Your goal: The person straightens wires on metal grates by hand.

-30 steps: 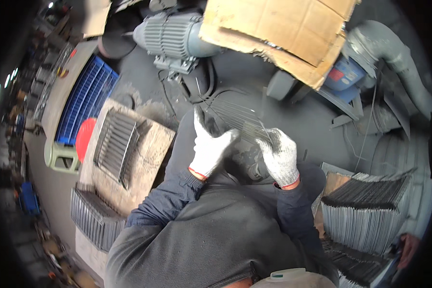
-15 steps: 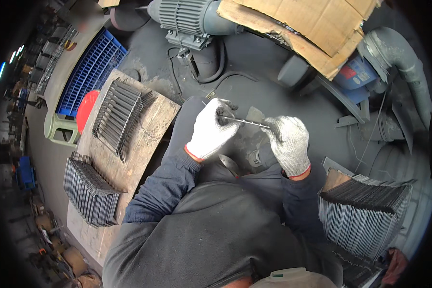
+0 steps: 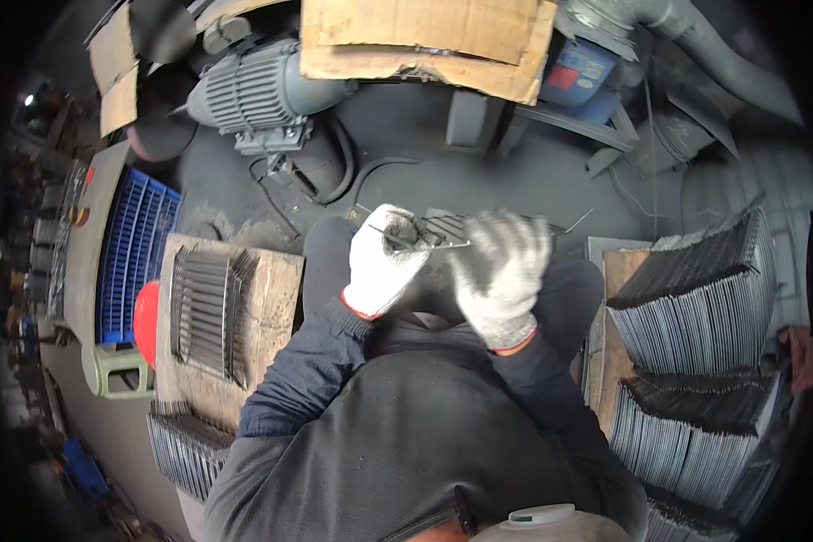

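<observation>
My left hand [image 3: 384, 262], in a white knitted glove with a red cuff, is closed around one end of a dark, thin-rodded metal rack [image 3: 449, 245]. The rack hangs over my lap and shows nearly edge-on, with a pale edge bar between the hands. My right hand [image 3: 501, 280], gloved alike, is over the rack's other side. Motion smears its fingers, so its hold is unclear. Part of the rack is hidden behind that hand.
To the left, a board [image 3: 275, 289] bears a small pile of similar racks [image 3: 203, 312], with another stack [image 3: 190, 447] nearer. Tall rack stacks [image 3: 686, 307] stand at right. Ahead are an electric motor [image 3: 253, 95], cardboard [image 3: 425, 36] and a blue container [image 3: 583, 77]. A blue crate [image 3: 135, 257] stands far left.
The view has turned toward the right, bringing more of the right-hand stacks into sight. My right hand has moved closer to the left and is now blurred. The rack's rods show more.
</observation>
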The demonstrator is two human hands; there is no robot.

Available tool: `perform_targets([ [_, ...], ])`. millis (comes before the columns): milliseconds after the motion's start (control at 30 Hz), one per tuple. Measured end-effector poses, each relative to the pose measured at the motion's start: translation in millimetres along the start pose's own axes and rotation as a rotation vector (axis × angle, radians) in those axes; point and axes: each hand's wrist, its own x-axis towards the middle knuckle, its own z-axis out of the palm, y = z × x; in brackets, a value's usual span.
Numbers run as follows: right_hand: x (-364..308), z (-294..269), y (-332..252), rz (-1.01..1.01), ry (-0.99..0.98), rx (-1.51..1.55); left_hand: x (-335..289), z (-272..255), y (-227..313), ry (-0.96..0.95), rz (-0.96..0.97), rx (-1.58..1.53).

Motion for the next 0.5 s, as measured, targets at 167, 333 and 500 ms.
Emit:
perform_targets([
  [167,5.2,-5.6,-2.4,-0.042,-0.142,-0.188,7.8,-7.6,17.3,-0.01,-0.099,-0.021],
  [333,-9.5,-22.1,36.1,0.187,0.111,-0.343,14.7,-5.1,4.8,0.041,-0.099,-0.256],
  [500,-25.3,-64.6,32.3,0.749,0.026,0.293,23.5,0.1,11.1,-0.111,-0.21,-0.511],
])
